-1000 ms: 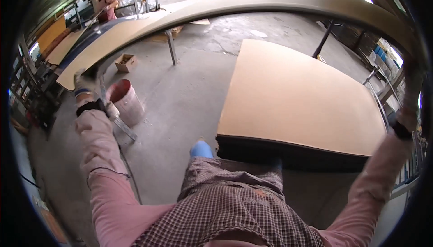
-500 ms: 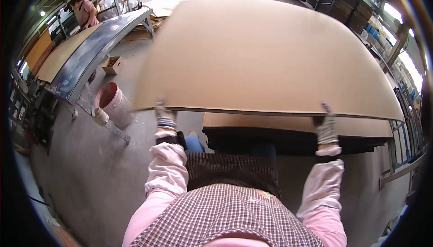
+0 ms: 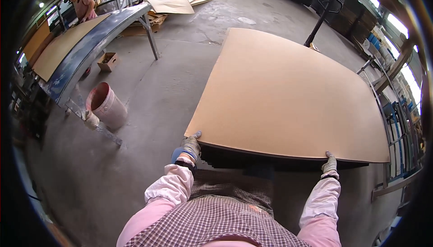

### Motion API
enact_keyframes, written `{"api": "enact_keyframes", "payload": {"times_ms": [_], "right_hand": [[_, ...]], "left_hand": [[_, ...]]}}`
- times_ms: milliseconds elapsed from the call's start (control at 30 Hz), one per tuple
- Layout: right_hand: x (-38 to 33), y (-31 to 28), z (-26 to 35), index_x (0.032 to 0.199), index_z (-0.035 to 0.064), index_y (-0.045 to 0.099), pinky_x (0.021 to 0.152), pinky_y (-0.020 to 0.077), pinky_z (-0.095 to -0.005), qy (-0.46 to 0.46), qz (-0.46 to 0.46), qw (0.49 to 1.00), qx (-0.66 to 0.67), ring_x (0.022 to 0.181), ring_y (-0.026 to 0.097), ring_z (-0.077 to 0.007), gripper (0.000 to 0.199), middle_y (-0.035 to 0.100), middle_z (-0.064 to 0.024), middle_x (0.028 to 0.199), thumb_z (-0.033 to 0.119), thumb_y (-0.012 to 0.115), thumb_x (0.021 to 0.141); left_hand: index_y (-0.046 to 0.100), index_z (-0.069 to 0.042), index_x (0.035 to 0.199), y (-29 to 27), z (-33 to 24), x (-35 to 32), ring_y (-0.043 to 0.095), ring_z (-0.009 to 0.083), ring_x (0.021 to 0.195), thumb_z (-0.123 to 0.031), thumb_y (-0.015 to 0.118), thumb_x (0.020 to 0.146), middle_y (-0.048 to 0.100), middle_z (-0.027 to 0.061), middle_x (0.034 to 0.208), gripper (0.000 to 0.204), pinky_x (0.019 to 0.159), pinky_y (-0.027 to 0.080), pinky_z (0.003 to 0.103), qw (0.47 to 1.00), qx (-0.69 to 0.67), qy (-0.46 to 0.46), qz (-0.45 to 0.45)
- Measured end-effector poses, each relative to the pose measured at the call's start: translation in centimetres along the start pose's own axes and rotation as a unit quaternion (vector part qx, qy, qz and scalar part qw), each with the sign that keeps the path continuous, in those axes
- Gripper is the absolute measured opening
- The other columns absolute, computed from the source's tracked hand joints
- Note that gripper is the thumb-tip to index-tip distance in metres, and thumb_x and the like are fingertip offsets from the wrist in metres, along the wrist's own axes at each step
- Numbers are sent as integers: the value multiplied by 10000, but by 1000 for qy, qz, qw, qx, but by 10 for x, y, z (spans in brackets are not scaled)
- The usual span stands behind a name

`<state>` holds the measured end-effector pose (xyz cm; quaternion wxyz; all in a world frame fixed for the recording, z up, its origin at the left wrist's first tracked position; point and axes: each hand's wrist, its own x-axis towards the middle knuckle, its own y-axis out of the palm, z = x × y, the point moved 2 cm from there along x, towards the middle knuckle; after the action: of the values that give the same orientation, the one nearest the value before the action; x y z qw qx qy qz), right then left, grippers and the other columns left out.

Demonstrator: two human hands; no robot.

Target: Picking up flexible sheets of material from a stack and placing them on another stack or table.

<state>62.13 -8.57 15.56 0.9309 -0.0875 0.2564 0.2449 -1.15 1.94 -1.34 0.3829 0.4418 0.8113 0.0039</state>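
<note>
Tan sheet point(image 3: 288, 98) covers a dark stack point(image 3: 221, 156) above grey workshop floor point(image 3: 167, 98), hands point(image 3: 191, 146) point(image 3: 330, 163) gripping its near edge.

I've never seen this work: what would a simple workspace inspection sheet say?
Surface: dark stack beneath the tan board; whether they touch everywhere, I cannot tell.
Job's things: the tan board, broad and flat.
Clutter: stained bucket and cardboard box on the floor, left.
Hands: gloved left hand and right hand hold the board's near edge, thumbs on top.
Cables: none clearly seen.
Surroundings: another person by a blue-topped table; dark handle behind the board; metal frames at right.
</note>
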Motion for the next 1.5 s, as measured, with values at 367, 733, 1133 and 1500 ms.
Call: {"api": "enact_keyframes", "payload": {"times_ms": [367,733,1133,1500], "right_hand": [[33,19,-18,1126,20,451,968,227,-366,12,-37,998,-48,1097,373,-270,528,421,-159,1190,217,652,679],[2,40,11,923,27,584,782,429,-340,-107,-136,915,-363,928,540,-265,524,569,-170,976,464,622,636],[13,6,-1,1043,-45,492,874,361,-373,13,-115,972,-206,1044,461,-324,691,503,-226,1073,447,695,602],[-46,35,6,916,37,570,611,434,-323,-120,-34,945,-304,696,501,-167,348,575,-71,816,323,598,720]], "left_hand": [[481,-33,1049,10,-18,-34,537,283,847,-184,662,656,550,125,986,458,768,433,375,987,-39,-125,88],[557,-7,955,-1,-56,-4,548,184,763,-175,648,687,587,94,884,329,698,448,306,861,480,155,64],[334,-23,1228,39,-24,-22,452,232,1006,-502,567,712,429,119,1188,741,858,374,295,885,407,204,100],[213,-18,1268,26,-95,-60,255,326,1191,-405,714,564,282,203,1277,947,983,226,358,734,576,358,-35]]}}
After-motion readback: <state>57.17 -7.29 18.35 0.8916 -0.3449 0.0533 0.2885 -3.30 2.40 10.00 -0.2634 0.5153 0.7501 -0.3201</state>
